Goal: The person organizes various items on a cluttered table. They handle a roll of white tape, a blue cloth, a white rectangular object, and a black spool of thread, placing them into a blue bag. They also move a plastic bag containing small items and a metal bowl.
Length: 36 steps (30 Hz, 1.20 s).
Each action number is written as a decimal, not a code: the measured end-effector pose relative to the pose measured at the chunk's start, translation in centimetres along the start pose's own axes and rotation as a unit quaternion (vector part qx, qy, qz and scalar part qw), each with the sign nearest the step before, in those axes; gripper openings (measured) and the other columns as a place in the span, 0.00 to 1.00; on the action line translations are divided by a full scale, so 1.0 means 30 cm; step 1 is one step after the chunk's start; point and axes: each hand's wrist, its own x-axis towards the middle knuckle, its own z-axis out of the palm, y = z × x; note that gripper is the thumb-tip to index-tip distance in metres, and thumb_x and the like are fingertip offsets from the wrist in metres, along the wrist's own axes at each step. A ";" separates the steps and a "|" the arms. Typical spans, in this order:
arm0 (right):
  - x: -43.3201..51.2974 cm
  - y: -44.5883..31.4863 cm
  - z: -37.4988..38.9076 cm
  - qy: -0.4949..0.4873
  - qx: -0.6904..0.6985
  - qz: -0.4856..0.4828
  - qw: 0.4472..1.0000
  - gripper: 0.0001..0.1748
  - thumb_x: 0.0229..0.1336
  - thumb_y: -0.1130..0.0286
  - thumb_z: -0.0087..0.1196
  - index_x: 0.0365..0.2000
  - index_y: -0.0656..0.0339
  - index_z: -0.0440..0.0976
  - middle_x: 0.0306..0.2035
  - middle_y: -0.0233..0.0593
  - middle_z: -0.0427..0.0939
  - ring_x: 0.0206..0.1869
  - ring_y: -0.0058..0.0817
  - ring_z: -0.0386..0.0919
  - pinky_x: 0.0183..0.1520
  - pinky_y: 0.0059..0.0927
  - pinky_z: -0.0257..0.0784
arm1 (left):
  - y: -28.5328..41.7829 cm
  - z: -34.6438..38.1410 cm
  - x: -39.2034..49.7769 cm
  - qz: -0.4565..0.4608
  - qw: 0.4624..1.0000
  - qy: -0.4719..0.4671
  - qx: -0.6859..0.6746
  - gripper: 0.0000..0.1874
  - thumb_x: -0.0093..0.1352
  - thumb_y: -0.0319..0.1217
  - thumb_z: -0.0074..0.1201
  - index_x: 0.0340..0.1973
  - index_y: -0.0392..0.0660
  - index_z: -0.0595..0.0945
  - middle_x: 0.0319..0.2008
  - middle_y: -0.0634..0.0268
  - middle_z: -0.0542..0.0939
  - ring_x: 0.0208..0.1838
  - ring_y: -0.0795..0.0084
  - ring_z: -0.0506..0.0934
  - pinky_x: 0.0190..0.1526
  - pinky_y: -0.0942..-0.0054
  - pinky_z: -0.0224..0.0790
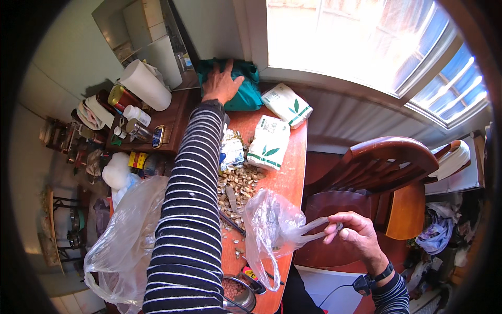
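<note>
My left hand (pixel 222 84) is stretched out to the far end of the table, palm down with spread fingers, resting on a teal fabric bag (pixel 245 94). Between the finger and thumb of my right hand (pixel 355 233) is the twisted handle of a clear plastic bag (pixel 270 219). That bag sags over the table edge beside a heap of nut shells (pixel 241 184). Below it stands a metal bowl (pixel 245 300) of pink shelled peanuts (pixel 232 289), partly hidden by my left sleeve. Another clear plastic bag (pixel 125 239) lies left of my left arm.
Two white tissue packs (pixel 270 141) and a silver foil packet (pixel 232 149) lie on the reddish table (pixel 296 137). A wooden chair (pixel 388 161) stands at the right. Left, a dark cabinet top holds a paper roll (pixel 145 84), a white bottle (pixel 137 115) and a glass jar (pixel 138 129).
</note>
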 end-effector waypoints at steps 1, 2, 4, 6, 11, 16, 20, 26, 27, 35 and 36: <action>-0.001 0.002 -0.001 0.005 0.001 0.004 1.000 0.20 0.67 0.71 0.54 0.56 0.68 0.71 0.45 0.44 0.81 0.45 0.32 0.83 0.56 0.37 0.76 | -0.008 0.019 -0.008 0.013 0.999 0.031 -0.030 0.39 0.67 0.52 0.55 0.69 0.48 0.64 0.69 0.40 0.62 0.68 0.40 0.65 0.67 0.50 0.59; 0.000 0.005 -0.004 0.009 0.002 0.006 1.000 0.20 0.67 0.71 0.54 0.56 0.69 0.71 0.45 0.44 0.81 0.45 0.32 0.83 0.56 0.37 0.76 | -0.015 0.040 -0.022 0.037 0.994 0.085 -0.062 0.39 0.67 0.53 0.57 0.66 0.45 0.65 0.68 0.40 0.63 0.67 0.41 0.66 0.66 0.48 0.60; -0.001 0.011 -0.010 0.016 0.008 0.007 1.000 0.20 0.67 0.71 0.54 0.56 0.69 0.71 0.45 0.44 0.81 0.45 0.32 0.83 0.56 0.37 0.76 | -0.031 0.076 -0.055 0.074 0.985 0.138 -0.074 0.37 0.64 0.53 0.60 0.57 0.37 0.69 0.62 0.37 0.70 0.66 0.43 0.68 0.63 0.46 0.62; 0.002 0.020 -0.016 0.018 0.018 0.006 1.000 0.20 0.67 0.71 0.54 0.56 0.69 0.71 0.45 0.44 0.81 0.44 0.32 0.83 0.56 0.37 0.76 | -0.053 0.095 -0.093 0.147 0.967 0.206 -0.037 0.37 0.64 0.53 0.60 0.58 0.39 0.69 0.63 0.38 0.70 0.66 0.44 0.68 0.64 0.47 0.61; 0.013 0.036 -0.016 0.021 0.007 0.015 1.000 0.20 0.67 0.71 0.54 0.56 0.68 0.72 0.44 0.43 0.82 0.44 0.31 0.83 0.56 0.36 0.76 | -0.083 0.094 -0.101 0.162 0.975 0.154 0.017 0.38 0.64 0.52 0.61 0.62 0.43 0.69 0.67 0.43 0.68 0.68 0.47 0.67 0.65 0.49 0.60; 0.026 0.040 -0.005 0.015 0.023 0.017 0.999 0.20 0.67 0.71 0.54 0.56 0.68 0.72 0.45 0.43 0.81 0.44 0.32 0.83 0.56 0.36 0.76 | -0.092 0.079 -0.083 0.126 0.988 0.092 0.014 0.37 0.66 0.50 0.59 0.65 0.45 0.67 0.68 0.44 0.66 0.70 0.48 0.64 0.65 0.40 0.56; 0.025 0.047 -0.001 0.012 0.013 0.025 1.000 0.19 0.67 0.72 0.54 0.56 0.68 0.72 0.45 0.43 0.81 0.44 0.31 0.83 0.56 0.36 0.76 | -0.070 0.090 -0.169 0.054 0.981 0.184 0.027 0.40 0.68 0.49 0.56 0.70 0.47 0.60 0.70 0.44 0.61 0.72 0.45 0.59 0.64 0.33 0.52; 0.023 0.053 0.001 0.010 0.006 0.021 1.000 0.19 0.67 0.72 0.53 0.56 0.67 0.72 0.46 0.43 0.81 0.45 0.31 0.83 0.56 0.36 0.77 | -0.081 0.055 -0.255 0.062 0.992 0.106 0.034 0.41 0.69 0.41 0.57 0.74 0.57 0.54 0.74 0.45 0.54 0.74 0.43 0.56 0.68 0.34 0.50; 0.024 0.052 0.003 0.008 0.003 0.021 1.000 0.19 0.67 0.72 0.53 0.56 0.67 0.72 0.46 0.43 0.81 0.45 0.31 0.83 0.56 0.36 0.77 | -0.088 0.038 -0.248 0.056 0.996 0.055 0.043 0.41 0.69 0.40 0.57 0.74 0.58 0.54 0.74 0.45 0.54 0.74 0.43 0.56 0.68 0.35 0.49; 0.015 0.011 0.024 0.018 -0.018 0.017 1.000 0.20 0.67 0.68 0.54 0.55 0.67 0.72 0.44 0.41 0.81 0.43 0.29 0.83 0.50 0.27 0.75 | 0.024 -0.175 -0.373 0.111 0.991 0.000 -0.071 0.24 0.66 0.35 0.58 0.57 0.40 0.76 0.58 0.44 0.75 0.60 0.45 0.73 0.61 0.55 0.66; 0.010 0.002 0.026 0.020 -0.009 0.018 1.000 0.19 0.67 0.70 0.54 0.55 0.67 0.72 0.44 0.41 0.81 0.44 0.28 0.82 0.51 0.27 0.75 | 0.059 -0.215 -0.412 0.136 0.978 -0.035 -0.154 0.19 0.66 0.37 0.58 0.47 0.36 0.81 0.49 0.45 0.80 0.52 0.47 0.77 0.55 0.59 0.71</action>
